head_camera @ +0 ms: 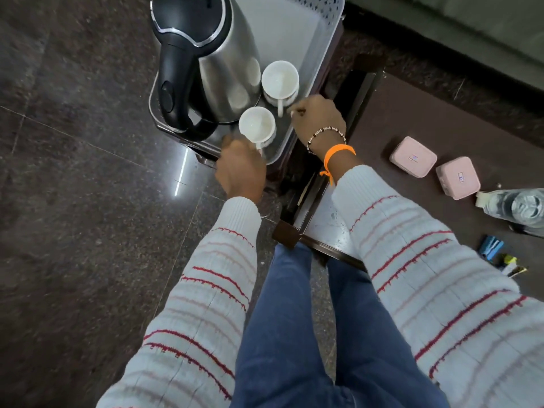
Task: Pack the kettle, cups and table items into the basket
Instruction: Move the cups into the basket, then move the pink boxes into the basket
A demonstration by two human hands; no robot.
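A: From the head camera, what sits in the basket [321, 48]?

B: A steel kettle [206, 54] with a black handle stands at its left side. Two white cups, both looking empty, stand upright just beside it: the far cup [279, 79] and the near cup [256, 125].

A: And the hands?

B: The left hand [240, 169] has its fingers curled at the near cup's handle, gripping it. The right hand [318, 120] is curled beside the far cup's handle; a thin thing seems pinched in its fingers, but I cannot tell what, nor whether it touches the handle. The two hands are apart, one at each cup.

A: Anything outside the basket?

B: On the dark tabletop [412, 113] to the right lie two pink boxes [413, 156], lids on, side by side. Nearer the edge lies a clear plastic bottle [518, 207], and below it some small packets [497, 254].
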